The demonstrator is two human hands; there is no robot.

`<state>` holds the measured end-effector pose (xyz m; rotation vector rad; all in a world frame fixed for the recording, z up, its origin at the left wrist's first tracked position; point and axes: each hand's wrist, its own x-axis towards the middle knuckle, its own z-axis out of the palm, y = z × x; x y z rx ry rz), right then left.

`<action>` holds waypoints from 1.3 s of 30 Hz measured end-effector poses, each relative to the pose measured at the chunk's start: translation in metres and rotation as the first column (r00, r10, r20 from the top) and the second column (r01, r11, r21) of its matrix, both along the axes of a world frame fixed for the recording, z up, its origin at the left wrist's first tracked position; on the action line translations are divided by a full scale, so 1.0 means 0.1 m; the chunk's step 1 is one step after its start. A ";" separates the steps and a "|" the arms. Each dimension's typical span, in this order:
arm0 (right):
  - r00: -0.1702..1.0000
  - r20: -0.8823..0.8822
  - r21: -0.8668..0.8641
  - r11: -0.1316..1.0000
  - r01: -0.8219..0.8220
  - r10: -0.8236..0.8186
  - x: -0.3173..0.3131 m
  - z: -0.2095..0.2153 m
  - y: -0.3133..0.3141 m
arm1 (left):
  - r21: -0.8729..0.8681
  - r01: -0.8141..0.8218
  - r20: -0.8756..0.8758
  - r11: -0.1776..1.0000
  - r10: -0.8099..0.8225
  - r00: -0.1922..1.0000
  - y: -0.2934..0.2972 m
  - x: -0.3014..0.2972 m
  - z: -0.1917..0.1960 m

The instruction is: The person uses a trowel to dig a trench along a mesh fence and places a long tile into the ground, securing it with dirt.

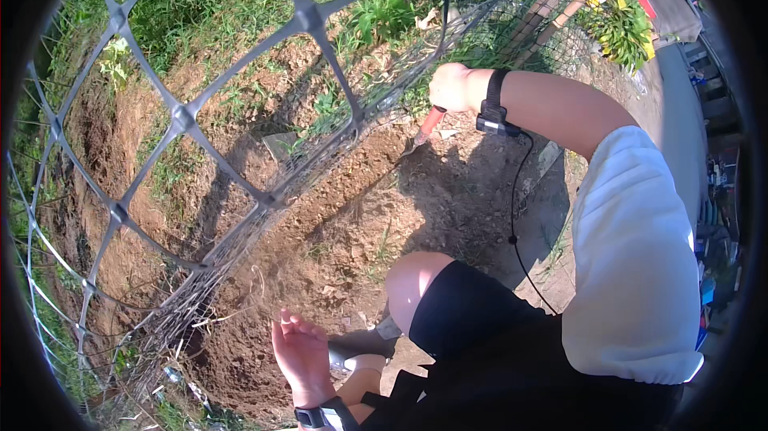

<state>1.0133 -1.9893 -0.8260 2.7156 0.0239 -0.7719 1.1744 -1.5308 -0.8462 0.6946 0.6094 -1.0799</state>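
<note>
My right hand (pixel 450 87) is wrapped round the red handle of a trowel (pixel 432 120). The trowel slants down, and its metal blade touches the brown soil (pixel 352 191) along the foot of a mesh fence. Part of the blade is hard to make out against the dirt. Lower down, my left hand (pixel 302 355) is held over the soil near my leg. Its fingers are loosely bent and apart, with nothing in them.
A grey mesh fence (pixel 183 117) crosses the left side, with grass and weeds (pixel 184 23) behind it. Bamboo poles (pixel 572 11) lean at the upper right beside a leafy bundle (pixel 622 33). My bent knee (pixel 416 287) is close to the dirt.
</note>
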 end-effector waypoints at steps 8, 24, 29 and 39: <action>0.945 -0.260 0.113 0.966 0.232 -0.197 0.06 -0.15 0.11 | 0.002 -0.061 0.029 0.998 0.061 0.998 -0.02 -0.02 0.02; 0.991 0.091 0.038 0.994 0.099 -0.102 -0.15 -0.31 0.15 | 0.086 -0.061 0.042 0.994 0.058 0.997 0.02 -0.07 -0.08; 0.697 0.612 0.046 0.863 -0.502 0.373 -0.03 -0.23 0.33 | 0.031 0.021 -0.002 0.999 -0.021 1.000 -0.01 -0.09 -0.05; 0.977 -0.149 0.144 0.974 0.174 -0.153 0.24 -0.16 0.55 | 0.041 0.020 0.010 0.999 -0.020 1.000 0.04 -0.09 0.02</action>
